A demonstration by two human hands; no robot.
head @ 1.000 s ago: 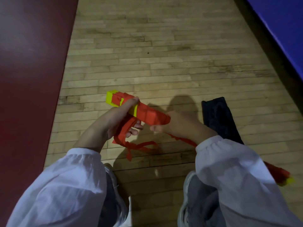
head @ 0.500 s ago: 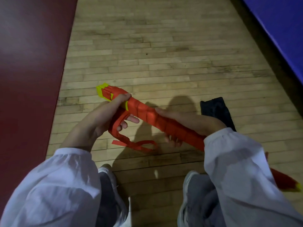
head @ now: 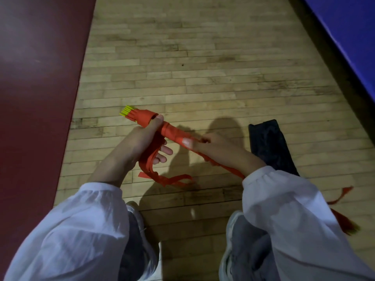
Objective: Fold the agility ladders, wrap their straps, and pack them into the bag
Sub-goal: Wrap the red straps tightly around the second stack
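our left hand (head: 140,142) grips the folded bundle of yellow ladder rungs wrapped in orange strap (head: 172,133); our right hand (head: 215,149) pinches its strap, beside the flat black fabric bag (head: 269,147).

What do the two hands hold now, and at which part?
Both hold the folded ladder bundle: the left hand near its yellow-tipped end, the right hand further along, on the wrapped strap.

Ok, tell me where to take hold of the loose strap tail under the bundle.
Pinch the loose strap near its free end, coming from the right and below the left hand. There it hangs flat and clear of the folded ladder; higher up it loops around the left fingers. The right hand is nearest.
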